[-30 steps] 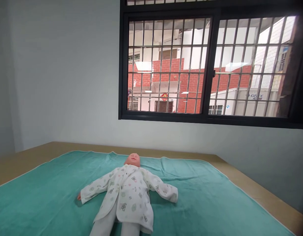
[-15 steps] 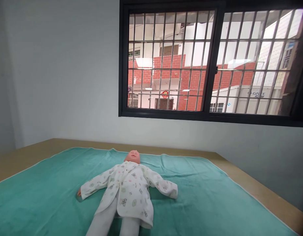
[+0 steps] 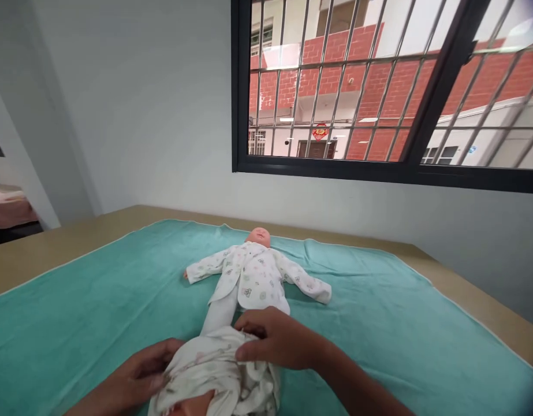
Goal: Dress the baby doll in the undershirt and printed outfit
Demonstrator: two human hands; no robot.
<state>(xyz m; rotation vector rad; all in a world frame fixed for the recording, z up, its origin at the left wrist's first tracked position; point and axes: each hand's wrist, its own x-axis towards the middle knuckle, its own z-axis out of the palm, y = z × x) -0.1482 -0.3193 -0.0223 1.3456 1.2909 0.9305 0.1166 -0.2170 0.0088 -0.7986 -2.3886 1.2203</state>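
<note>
A baby doll (image 3: 260, 277) lies on its back on the green towel (image 3: 131, 300), arms spread, in a white printed jacket and white leggings. In front of its legs is a crumpled white printed cloth (image 3: 205, 361), which looks like baby clothing. My left hand (image 3: 138, 370) grips the left side of this cloth between thumb and fingers. From the right, my right hand (image 3: 277, 338) pinches its upper right part, hiding some of the doll's lower body. A skin-coloured patch (image 3: 192, 404) shows among the folds at the bottom edge; what it is I cannot tell.
The towel covers a tan tabletop (image 3: 41, 263) that meets a pale wall behind. A dark-framed window (image 3: 327, 164) with metal bars is above. At the far left, beyond a wall corner, a pinkish covered surface (image 3: 10, 208) shows.
Both hands have come into view from below with the crumpled printed cloth. The view has tilted down and swung left, so the doll appears higher up and smaller.
</note>
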